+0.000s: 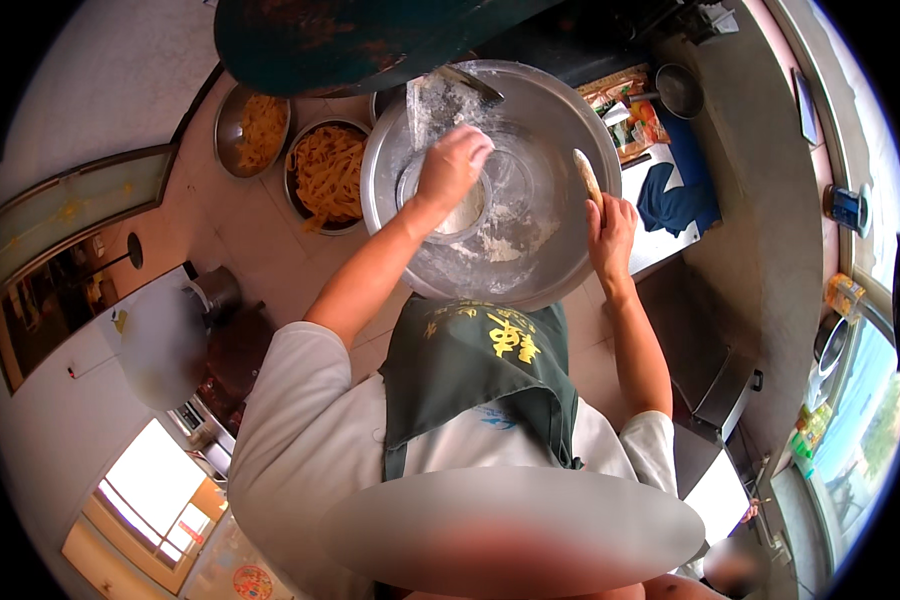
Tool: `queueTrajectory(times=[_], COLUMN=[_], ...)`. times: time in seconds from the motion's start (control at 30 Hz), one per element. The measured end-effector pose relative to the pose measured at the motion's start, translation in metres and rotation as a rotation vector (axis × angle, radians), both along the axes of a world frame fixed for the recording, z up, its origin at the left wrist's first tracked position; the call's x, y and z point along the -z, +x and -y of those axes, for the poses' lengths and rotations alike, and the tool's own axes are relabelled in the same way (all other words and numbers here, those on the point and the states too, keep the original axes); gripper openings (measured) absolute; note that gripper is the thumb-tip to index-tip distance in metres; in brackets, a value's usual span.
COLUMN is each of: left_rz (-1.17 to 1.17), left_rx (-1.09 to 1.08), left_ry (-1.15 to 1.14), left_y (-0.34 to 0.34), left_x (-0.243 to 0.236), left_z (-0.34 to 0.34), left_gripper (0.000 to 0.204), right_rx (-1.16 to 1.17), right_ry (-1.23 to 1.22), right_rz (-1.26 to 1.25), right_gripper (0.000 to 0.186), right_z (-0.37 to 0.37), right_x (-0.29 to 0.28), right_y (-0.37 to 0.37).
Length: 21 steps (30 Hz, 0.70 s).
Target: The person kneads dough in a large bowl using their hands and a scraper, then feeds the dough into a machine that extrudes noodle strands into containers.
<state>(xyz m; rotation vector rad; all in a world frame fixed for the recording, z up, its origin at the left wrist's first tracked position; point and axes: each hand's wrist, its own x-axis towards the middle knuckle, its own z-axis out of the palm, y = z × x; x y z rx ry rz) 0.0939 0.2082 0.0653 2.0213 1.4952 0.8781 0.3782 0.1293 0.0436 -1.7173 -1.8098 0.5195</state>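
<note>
In front of me sits a wide metal basin [570, 262], its inside dusted with white flour [510, 243]. A smaller metal bowl [484, 212] with flour in it rests inside, on the left. My left hand [452, 168] is closed above this bowl; what its fingers hold, if anything, I cannot make out. At the basin's right rim, my right hand [613, 235] grips a short, floury wooden rolling pin [588, 178] that points away from me. A floury metal scraper-like sheet [435, 105] lies at the basin's far left side.
Left of the basin stand two metal bowls of wide orange-brown strips, one nearer [330, 172] and one farther [261, 135]. A dark green rounded object [340, 45] overhangs the far side. A dark blue cloth [667, 200] and a small pan [679, 92] lie to the right.
</note>
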Motion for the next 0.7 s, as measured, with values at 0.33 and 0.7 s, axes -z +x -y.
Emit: queueTrajectory(times=[0.33, 0.7], left_rz=[0.036, 0.257], left_rx=[-0.255, -0.290], left_ry=[0.062, 0.050], left_y=[-0.052, -0.041], left_x=[0.024, -0.001], left_z=[-0.046, 0.032], left_gripper=[0.027, 0.045], right_rx=[-0.384, -0.508], right_ry=[-0.098, -0.055], right_rz=[0.142, 0.365], right_gripper=[0.022, 0.038], right_z=[-0.089, -0.168], right_x=[-0.089, -0.023], right_y=[-0.103, -0.200])
